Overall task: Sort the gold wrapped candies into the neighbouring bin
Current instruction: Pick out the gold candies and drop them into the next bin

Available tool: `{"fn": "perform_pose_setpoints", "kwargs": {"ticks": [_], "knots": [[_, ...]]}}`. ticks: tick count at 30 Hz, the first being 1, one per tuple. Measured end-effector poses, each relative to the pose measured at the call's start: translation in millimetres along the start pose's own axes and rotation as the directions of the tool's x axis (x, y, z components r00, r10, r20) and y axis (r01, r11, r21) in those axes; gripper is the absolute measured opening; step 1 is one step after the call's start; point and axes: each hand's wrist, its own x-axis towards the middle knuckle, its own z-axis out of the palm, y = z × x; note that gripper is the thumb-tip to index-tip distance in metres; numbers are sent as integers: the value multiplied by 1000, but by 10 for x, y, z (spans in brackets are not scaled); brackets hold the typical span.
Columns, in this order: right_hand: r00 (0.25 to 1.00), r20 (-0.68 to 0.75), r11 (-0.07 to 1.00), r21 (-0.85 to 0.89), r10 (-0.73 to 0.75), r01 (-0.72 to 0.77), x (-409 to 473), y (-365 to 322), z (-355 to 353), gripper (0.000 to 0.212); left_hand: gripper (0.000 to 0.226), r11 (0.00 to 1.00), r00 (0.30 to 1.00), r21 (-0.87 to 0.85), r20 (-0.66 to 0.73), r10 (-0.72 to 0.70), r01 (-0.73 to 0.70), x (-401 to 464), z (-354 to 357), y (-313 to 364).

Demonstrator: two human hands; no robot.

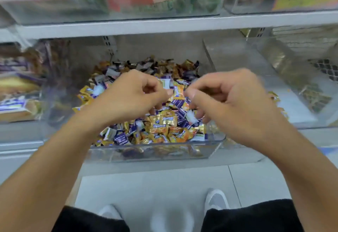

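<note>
Since the small gold foil-wrapped candies (161, 122) are light and slippery, both curled hands, left hand (131, 94) and right hand (228, 98), should pinch them by their crimped wrapper ends; whether either holds one cannot be told.

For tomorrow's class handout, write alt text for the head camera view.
Two bare hands, left hand and right hand, pinch at a gold candy above a clear bin heaped with gold and purple wrapped candies. A neighbouring bin to the right holds few.

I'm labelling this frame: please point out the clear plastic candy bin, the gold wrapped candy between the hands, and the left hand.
Clear plastic candy bin (150, 152): head view, front wall.
Gold wrapped candy (177, 92): head view, wrapper middle.
Left hand (128, 97): head view, back of hand.
</note>
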Motion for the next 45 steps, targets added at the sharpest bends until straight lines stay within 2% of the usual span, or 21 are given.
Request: {"fn": "perform_pose_setpoints", "kwargs": {"ticks": [2,4,6,10,14,18,20,22,24,26,28,31,34,35,37,39,41,42,43,44,45], "knots": [[952,301,956,-291,62,29,133,-78,347,28,35,952,980,303,165,-107,53,-4,-150,-315],[883,413,890,-456,222,-10,278,-27,559,30,24,895,941,445,287,-182,38,32,-186,-498],[841,441,834,-551,313,-22,387,47,638,23,14,889,945,458,291,-151,1,46,-134,-583],[802,481,852,-520,353,-63,535,76,763,43,39,888,964,460,246,-99,-26,68,21,-781],[807,485,852,-522,336,-41,577,120,1023,36,38,889,960,453,272,-71,-63,108,-7,-821],[829,478,839,-544,292,18,649,205,911,14,43,928,928,355,371,-29,-113,50,-111,-964],[815,484,884,-462,320,-73,653,229,818,2,38,931,934,343,357,-4,-127,19,-113,-1007],[813,454,921,-304,365,-244,648,237,757,15,27,932,950,337,310,20,-130,0,-102,-1005],[864,365,936,-192,347,-295,651,244,710,22,26,950,961,279,270,59,-137,-10,-110,-988],[890,347,951,-195,295,-239,639,243,697,21,23,974,967,187,239,85,-131,-3,-127,-994],[862,422,930,-340,281,-136,586,247,748,7,23,997,974,24,215,68,-74,15,-155,-998],[809,509,864,-504,295,3,541,261,937,32,22,952,966,-304,256,37,44,-8,-205,-969],[815,525,860,-506,245,67,544,219,947,22,13,911,955,-405,293,48,78,-4,-229,-966],[827,507,877,-479,243,36,559,200,892,17,16,919,951,-383,307,35,90,13,-222,-963],[855,412,913,-379,314,-153,602,108,761,21,17,960,938,-268,347,18,81,46,-158,-934],[827,458,929,-319,324,-187,579,56,578,29,5,999,936,7,349,46,-51,73,-29,-893],[762,544,930,-114,353,-349,556,6,473,37,29,923,945,332,316,84,-193,94,70,-875],[763,552,924,-36,335,-380,583,-31,495,39,41,867,947,439,305,103,-236,113,100,-864],[787,520,920,7,331,-392,594,-74,499,42,50,819,946,506,299,129,-271,137,113,-865],[786,460,852,111,412,-512,619,-71,549,46,55,783,942,550,306,136,-292,163,118,-868],[801,381,833,126,461,-539,639,-20,585,48,56,769,942,569,311,126,-291,185,119,-859]]}}
